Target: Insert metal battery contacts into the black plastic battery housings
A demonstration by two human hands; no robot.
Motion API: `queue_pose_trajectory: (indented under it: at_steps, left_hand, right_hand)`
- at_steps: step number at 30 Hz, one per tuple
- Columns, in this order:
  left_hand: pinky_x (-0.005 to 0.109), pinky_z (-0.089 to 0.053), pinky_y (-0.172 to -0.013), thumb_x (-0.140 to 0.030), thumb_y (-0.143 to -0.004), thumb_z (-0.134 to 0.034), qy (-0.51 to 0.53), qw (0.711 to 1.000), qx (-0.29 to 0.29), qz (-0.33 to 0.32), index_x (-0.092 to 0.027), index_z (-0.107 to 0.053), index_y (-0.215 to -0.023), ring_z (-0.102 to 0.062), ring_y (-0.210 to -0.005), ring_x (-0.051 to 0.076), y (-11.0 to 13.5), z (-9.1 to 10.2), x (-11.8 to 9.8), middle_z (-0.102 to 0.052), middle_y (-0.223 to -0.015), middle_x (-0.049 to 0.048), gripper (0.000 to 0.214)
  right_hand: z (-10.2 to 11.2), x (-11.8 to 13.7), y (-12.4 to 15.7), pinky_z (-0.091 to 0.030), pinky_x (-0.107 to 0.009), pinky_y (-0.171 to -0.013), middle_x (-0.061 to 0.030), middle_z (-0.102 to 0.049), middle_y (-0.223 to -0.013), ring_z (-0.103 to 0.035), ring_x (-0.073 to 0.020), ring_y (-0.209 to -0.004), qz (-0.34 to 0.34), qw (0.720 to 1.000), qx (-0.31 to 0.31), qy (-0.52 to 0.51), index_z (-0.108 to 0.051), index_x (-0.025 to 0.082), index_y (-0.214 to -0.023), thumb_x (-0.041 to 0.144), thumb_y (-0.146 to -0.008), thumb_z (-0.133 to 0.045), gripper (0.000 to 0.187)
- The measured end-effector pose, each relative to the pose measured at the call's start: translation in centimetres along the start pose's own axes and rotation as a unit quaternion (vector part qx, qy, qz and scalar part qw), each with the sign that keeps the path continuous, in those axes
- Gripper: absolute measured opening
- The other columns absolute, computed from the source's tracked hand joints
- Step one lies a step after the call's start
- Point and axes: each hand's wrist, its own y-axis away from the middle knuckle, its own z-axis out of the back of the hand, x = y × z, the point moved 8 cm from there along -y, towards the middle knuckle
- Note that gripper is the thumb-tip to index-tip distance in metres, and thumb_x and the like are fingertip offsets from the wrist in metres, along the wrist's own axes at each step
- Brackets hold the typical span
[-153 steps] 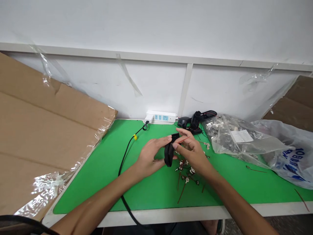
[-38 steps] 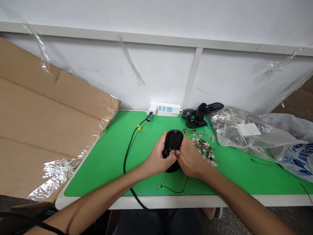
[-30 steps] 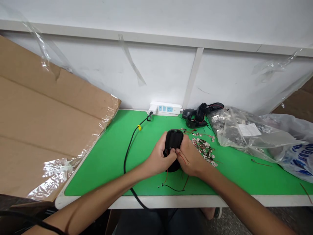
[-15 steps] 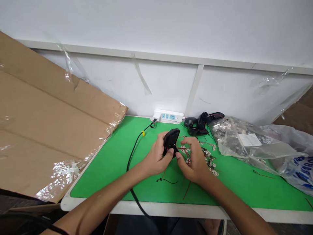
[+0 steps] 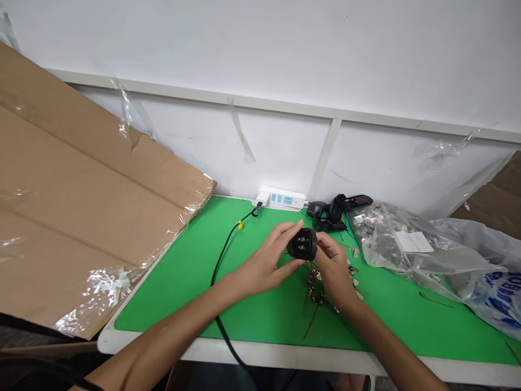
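Observation:
Between both hands is a black plastic housing (image 5: 302,244), its open end facing me with two small metal contacts inside. My left hand (image 5: 273,259) grips it from the left, thumb below and fingers along the top. On the right side my right hand (image 5: 331,265) holds the same housing, its fingertips partly hidden behind it. Red wire shows near those right fingers. Beneath the right hand lies a pile of small metal contact plates with red and black wires (image 5: 316,287), partly covered by the hand.
A white power strip (image 5: 288,200) with a plugged-in black cable (image 5: 222,255) stands by the wall. More black plastic parts (image 5: 332,212) lie right of it. Clear bags of metal parts (image 5: 391,239) cover the right side. A large cardboard sheet (image 5: 93,206) leans at left.
The black housing has turned so its open end with the contacts faces me, and it has shifted slightly right. My right hand has closed in onto it.

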Motion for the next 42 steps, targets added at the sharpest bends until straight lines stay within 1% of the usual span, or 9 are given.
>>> queue_pose_trajectory:
  at_steps: [3,7,11,17,21,25,35,38,42]
  left_hand:
    - [0.055,-0.044,-0.119,-0.033,-0.095,-0.072,0.017,0.999,-0.040,-0.019,-0.034,-0.038,-0.159,-0.050,-0.140,0.031,-0.3,0.6,0.0,-0.050,-0.146,0.0142,0.072]
    - [0.053,-0.051,-0.110,-0.029,-0.091,-0.077,0.023,0.994,-0.096,-0.055,-0.029,-0.051,-0.147,-0.058,-0.129,0.029,-0.2,0.9,-0.1,-0.060,-0.134,0.0128,0.062]
    - [0.048,-0.054,-0.104,-0.027,-0.088,-0.081,0.033,0.990,-0.119,-0.065,-0.027,-0.055,-0.143,-0.061,-0.122,0.027,0.1,0.7,0.3,-0.064,-0.129,0.0117,0.061]
    - [0.048,-0.052,-0.108,-0.022,-0.087,-0.081,0.033,0.991,-0.112,-0.066,-0.028,-0.054,-0.142,-0.059,-0.127,0.027,0.3,0.2,0.9,-0.063,-0.132,0.0121,0.062]
    - [0.048,-0.052,-0.110,-0.015,-0.085,-0.079,0.024,0.986,-0.145,-0.078,-0.028,-0.050,-0.141,-0.058,-0.129,0.027,0.3,0.5,0.7,-0.060,-0.134,0.0118,0.064]
    - [0.049,-0.053,-0.109,-0.017,-0.085,-0.081,0.023,0.984,-0.159,-0.082,-0.028,-0.049,-0.140,-0.058,-0.130,0.027,0.4,0.8,0.2,-0.061,-0.133,0.0113,0.064]
    - [0.051,-0.054,-0.111,-0.012,-0.087,-0.078,-0.010,0.976,-0.175,-0.129,-0.028,-0.050,-0.144,-0.061,-0.135,0.029,1.1,1.1,-0.5,-0.066,-0.134,0.0119,0.066]
    - [0.051,-0.053,-0.113,-0.008,-0.086,-0.077,-0.013,0.971,-0.178,-0.157,-0.027,-0.049,-0.147,-0.061,-0.137,0.029,1.2,1.2,-1.0,-0.066,-0.136,0.0129,0.069]
    - [0.051,-0.053,-0.114,-0.010,-0.087,-0.076,-0.017,0.964,-0.179,-0.195,-0.027,-0.047,-0.150,-0.060,-0.137,0.029,1.3,1.4,-1.8,-0.065,-0.137,0.0130,0.071]
  right_hand:
    - [0.0,-0.2,-0.1,-0.050,-0.030,-0.075,-0.0017,-0.069,-0.087,-0.061,-0.0200,-0.083,-0.015,1.000,0.002,-0.005,-0.073,0.022,-0.089,0.047,-0.088,-0.075,0.024]
    - [0.0,-0.7,0.0,-0.047,-0.029,-0.070,-0.0023,-0.069,-0.085,-0.060,-0.0195,-0.080,-0.031,0.999,0.011,0.002,-0.075,0.022,-0.090,0.048,-0.087,-0.077,0.027]
    - [0.2,-0.8,0.1,-0.046,-0.029,-0.069,-0.0033,-0.069,-0.085,-0.060,-0.0195,-0.080,-0.030,0.999,0.022,0.024,-0.076,0.021,-0.092,0.050,-0.090,-0.073,0.029]
    - [0.1,-0.1,-0.3,-0.049,-0.030,-0.065,-0.0037,-0.069,-0.082,-0.062,-0.0197,-0.075,-0.015,0.995,0.060,0.082,-0.074,0.020,-0.089,0.050,-0.093,-0.069,0.031]
    - [1.0,1.0,-0.5,-0.056,-0.039,-0.084,-0.0084,-0.072,-0.111,-0.066,-0.0263,-0.105,0.062,0.981,0.009,0.185,-0.071,0.023,-0.113,0.046,-0.096,-0.067,0.028]
    - [1.5,0.6,-0.5,-0.052,-0.049,-0.106,-0.0142,-0.059,-0.143,-0.055,-0.0293,-0.134,0.094,0.981,-0.033,0.168,-0.051,0.026,-0.142,0.046,-0.092,-0.074,0.059]
    - [0.4,-1.5,-0.7,-0.048,-0.051,-0.113,-0.0150,-0.052,-0.149,-0.053,-0.0271,-0.138,0.000,0.999,0.021,0.036,-0.041,0.028,-0.142,0.050,-0.093,-0.072,0.062]
    - [-0.3,-1.8,-0.7,-0.058,-0.043,-0.095,-0.0123,-0.054,-0.146,-0.060,-0.0266,-0.128,-0.092,0.991,0.054,-0.081,-0.037,0.031,-0.143,0.046,-0.089,-0.077,0.068]
    - [-2.1,-1.7,0.0,-0.055,-0.028,-0.071,-0.0038,-0.064,-0.115,-0.066,-0.0174,-0.091,-0.227,0.938,0.144,-0.219,-0.046,0.029,-0.131,0.038,-0.085,-0.083,0.060]
